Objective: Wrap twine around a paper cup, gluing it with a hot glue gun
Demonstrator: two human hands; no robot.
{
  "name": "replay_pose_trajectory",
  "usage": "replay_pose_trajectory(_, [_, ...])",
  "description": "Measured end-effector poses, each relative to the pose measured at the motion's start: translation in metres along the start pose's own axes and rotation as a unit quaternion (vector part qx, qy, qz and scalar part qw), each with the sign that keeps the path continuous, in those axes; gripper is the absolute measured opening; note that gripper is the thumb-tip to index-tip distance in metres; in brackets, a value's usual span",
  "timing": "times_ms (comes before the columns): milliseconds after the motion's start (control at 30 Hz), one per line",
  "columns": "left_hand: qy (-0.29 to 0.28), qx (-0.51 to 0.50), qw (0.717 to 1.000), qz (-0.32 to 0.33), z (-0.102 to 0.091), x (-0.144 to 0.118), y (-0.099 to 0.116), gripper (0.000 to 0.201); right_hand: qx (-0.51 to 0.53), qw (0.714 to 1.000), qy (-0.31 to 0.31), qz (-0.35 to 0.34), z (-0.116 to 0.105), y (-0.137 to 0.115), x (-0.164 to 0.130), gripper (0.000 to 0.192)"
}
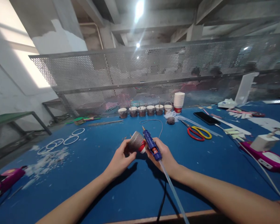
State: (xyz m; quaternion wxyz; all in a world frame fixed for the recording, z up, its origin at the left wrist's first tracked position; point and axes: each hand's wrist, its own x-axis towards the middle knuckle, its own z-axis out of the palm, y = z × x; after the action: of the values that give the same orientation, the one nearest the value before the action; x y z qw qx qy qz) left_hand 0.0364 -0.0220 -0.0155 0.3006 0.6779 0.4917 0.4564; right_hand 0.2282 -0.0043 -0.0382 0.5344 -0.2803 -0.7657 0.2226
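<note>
In my left hand (122,157) is a paper cup (137,142), tilted on its side and mostly wound with grey-brown cord. A red and white band of the cup shows bare at its right end. My right hand (163,154) grips a blue hot glue gun (151,143), its nozzle pointing up and away beside the cup. A long clear glue stick (174,189) trails from the gun's back end toward me. A thin strand of cord (162,124) loops over the table behind the gun, toward a small cord ball (170,120).
Several wrapped cups (150,110) line the back by a stack of paper cups (179,101). Scissors (198,133), a phone (206,118) and a magenta power strip (266,158) lie right. White rings (71,139) and glue scraps (46,161) lie left. A perforated metal screen (130,74) stands behind.
</note>
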Motion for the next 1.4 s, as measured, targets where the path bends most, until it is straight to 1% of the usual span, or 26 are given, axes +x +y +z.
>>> replay_pose_trajectory(100, [0.012,0.024,1.0,-0.005,0.0,0.0,-0.001,0.029,0.008,1.0,-0.009,-0.017,0.0,-0.003,0.0,0.011])
replay_pose_trajectory(167, [0.033,0.038,0.999,-0.001,-0.001,0.0,-0.001,0.026,0.009,1.0,-0.003,-0.013,-0.002,-0.007,0.0,0.008])
replay_pose_trajectory(300, [0.061,0.056,0.997,0.0,-0.003,-0.001,0.003,0.021,0.019,0.999,0.001,0.05,-0.006,-0.014,-0.001,0.008])
replay_pose_trajectory(367, [0.061,0.064,0.996,-0.001,-0.004,-0.001,0.006,0.02,0.021,0.997,0.003,0.076,-0.009,-0.014,-0.001,0.011])
replay_pose_trajectory(467, [0.055,0.074,0.996,0.005,-0.003,-0.003,0.007,0.02,0.009,0.996,0.017,0.085,-0.009,-0.008,0.0,0.012])
replay_pose_trajectory(600, [0.043,0.077,0.996,0.005,-0.001,-0.004,0.005,0.019,0.023,0.994,0.014,0.105,-0.005,-0.001,0.002,0.016])
replay_pose_trajectory(700, [0.06,0.075,0.995,0.004,-0.002,-0.004,0.005,0.019,0.055,0.991,0.02,0.123,-0.004,-0.004,0.003,0.018])
replay_pose_trajectory(767, [0.077,0.064,0.995,-0.002,-0.002,-0.003,0.006,0.019,0.074,0.988,0.004,0.135,-0.005,-0.008,0.003,0.019])
replay_pose_trajectory(900, [0.09,0.04,0.995,-0.012,-0.004,0.0,0.008,0.02,0.115,0.975,-0.079,0.171,-0.008,-0.015,0.002,0.019])
replay_pose_trajectory(933, [0.093,0.037,0.995,-0.012,-0.005,0.0,0.008,0.02,0.117,0.974,-0.089,0.174,-0.009,-0.017,0.001,0.019])
replay_pose_trajectory(1000, [0.099,0.035,0.994,-0.015,-0.006,0.001,0.007,0.02,0.096,0.977,-0.085,0.168,-0.012,-0.02,0.001,0.019])
replay_pose_trajectory(1067, [0.105,0.039,0.994,-0.019,-0.007,0.001,0.006,0.02,0.066,0.982,-0.066,0.164,-0.016,-0.024,0.001,0.02])
replay_pose_trajectory(1167, [0.115,0.052,0.992,-0.017,-0.009,0.001,0.006,0.02,0.04,0.983,-0.058,0.172,-0.021,-0.029,0.0,0.024])
replay_pose_trajectory(1300, [0.126,0.075,0.989,0.002,-0.009,0.002,0.006,0.018,0.047,0.976,-0.073,0.199,-0.021,-0.033,-0.002,0.03])
replay_pose_trajectory(1400, [0.129,0.086,0.988,0.017,-0.009,0.002,0.007,0.016,0.055,0.974,-0.074,0.205,-0.019,-0.034,-0.003,0.031])
